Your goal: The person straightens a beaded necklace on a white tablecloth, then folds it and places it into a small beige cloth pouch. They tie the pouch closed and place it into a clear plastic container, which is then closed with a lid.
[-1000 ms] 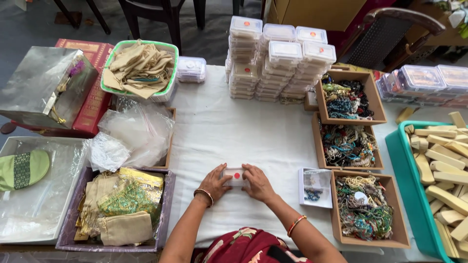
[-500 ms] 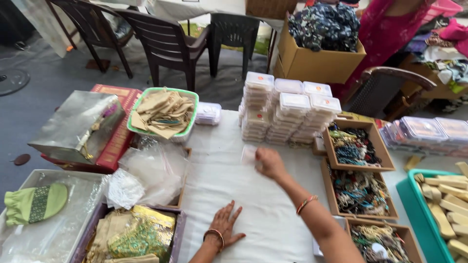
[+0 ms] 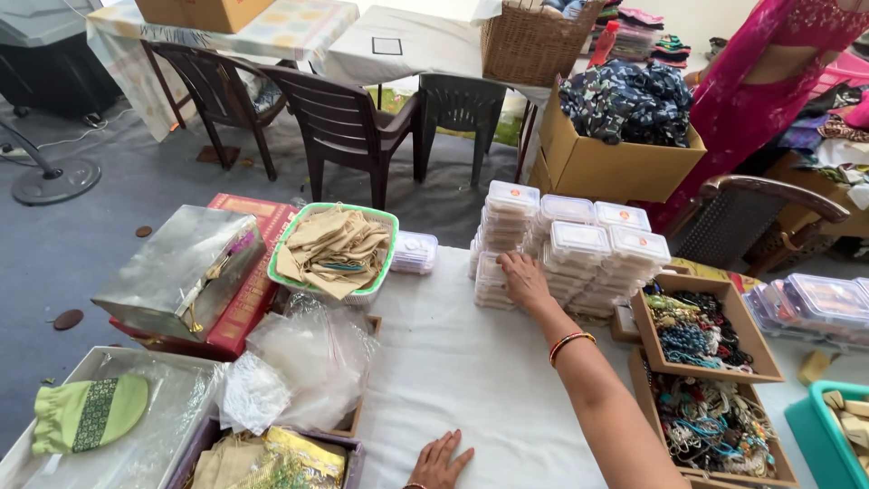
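1. Head view: our right hand (image 3: 523,279) has gone from the near table edge out to the far stacks of small clear lidded plastic boxes (image 3: 568,249), fingers closed loosely over the low front stack, likely adding a box.
2. Our left hand (image 3: 440,460) stays flat, released, on the white tablecloth (image 3: 453,362), near edge.
3. Green basket of beige pouches (image 3: 333,246) far left; cardboard trays of beads (image 3: 697,330) right.
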